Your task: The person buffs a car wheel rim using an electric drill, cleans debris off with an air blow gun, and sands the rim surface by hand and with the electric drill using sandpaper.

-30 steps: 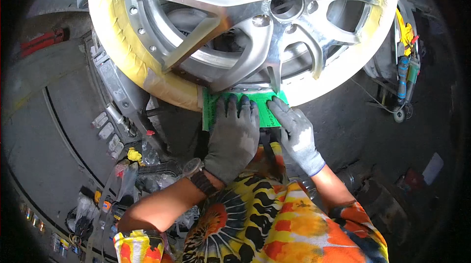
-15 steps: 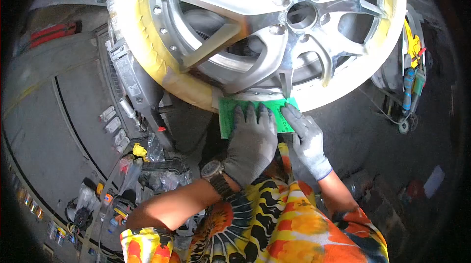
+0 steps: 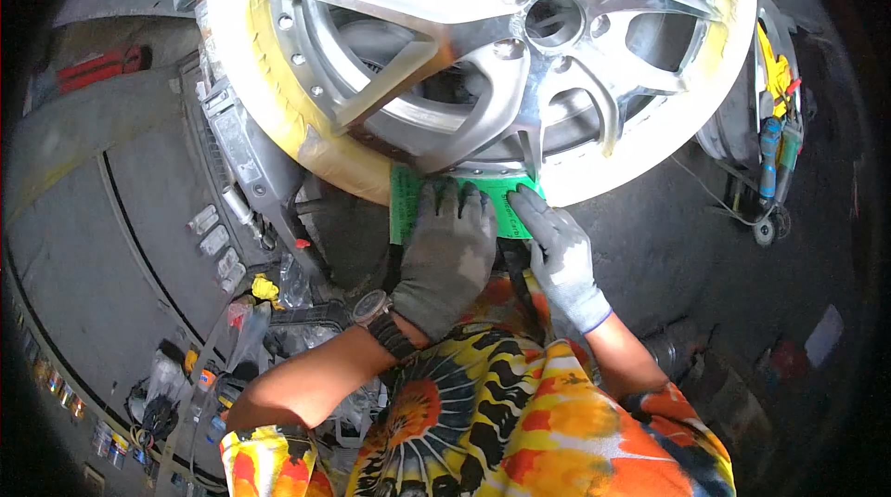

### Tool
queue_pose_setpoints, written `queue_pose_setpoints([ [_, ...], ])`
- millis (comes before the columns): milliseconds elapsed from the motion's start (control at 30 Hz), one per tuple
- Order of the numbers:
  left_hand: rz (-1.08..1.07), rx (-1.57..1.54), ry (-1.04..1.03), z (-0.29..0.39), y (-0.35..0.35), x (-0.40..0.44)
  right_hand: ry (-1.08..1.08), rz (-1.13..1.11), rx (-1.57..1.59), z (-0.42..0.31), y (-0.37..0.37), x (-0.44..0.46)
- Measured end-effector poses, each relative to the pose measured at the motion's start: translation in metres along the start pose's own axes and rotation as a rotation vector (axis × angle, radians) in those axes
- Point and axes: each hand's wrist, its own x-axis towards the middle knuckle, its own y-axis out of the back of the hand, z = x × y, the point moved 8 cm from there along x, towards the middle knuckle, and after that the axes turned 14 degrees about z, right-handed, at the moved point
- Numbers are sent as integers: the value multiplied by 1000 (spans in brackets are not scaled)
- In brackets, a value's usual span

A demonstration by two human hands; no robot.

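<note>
A silver multi-spoke car wheel (image 3: 475, 136) stands before me, its outer rim covered with yellowish masking tape (image 3: 348, 166). Against the rim's near edge lies a green sheet of sandpaper (image 3: 405, 203), its visible back printed with words including "Silicon". My left hand (image 3: 449, 256), in a grey glove, holds the sheet with its fingers laid over it, side by side. On the sheet's right end are the fingers of my gloved right hand (image 3: 561, 251), holding it there. Both thumbs are largely hidden, and the sheet's underside cannot be seen.
A dusty grey car part (image 3: 243, 149) stands left of the wheel. Plastic bags and a yellow rag (image 3: 265, 288) lie at lower left. A red object (image 3: 100, 69) is farther back. At right are a blue-handled tool (image 3: 769, 158) and a yellow cloth (image 3: 776, 75).
Both hands and the green sandpaper have shifted left and slightly up in view. The wheel also appears a little farther left and higher. Both hands stay on the sheet.
</note>
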Motion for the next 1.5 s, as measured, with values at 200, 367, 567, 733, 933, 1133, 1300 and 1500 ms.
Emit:
queue_pose_setpoints([
  [200, -125, -6, 10, -3, -9, 0, 25, 2, -22, 1, -2, 1],
  [367, -69, 13, -14, -4, -6, 0, 24, 4, -16, 4, -6, 1],
  [567, -83, -25, 39, 1, -13, 13, 13, -102, -136, -12, 1, 10],
  [733, 22, 27, 126, 3, -30, 14, 42, -210, -455, -36, 8, 17],
  [933, -70, 10, 38, -1, -26, 14, 147, -129, -644, -45, 13, 16],
  [1133, 37, -56, 97, -3, -32, 12, 190, -266, -607, -31, -14, 6],
  [1300, -7, -87, 159, -9, -31, 11, 213, -40, -313, -22, -28, 10],
  [1500, 84, 148, -82, -11, -8, -3, 263, -66, -230, -20, -39, 13],
])
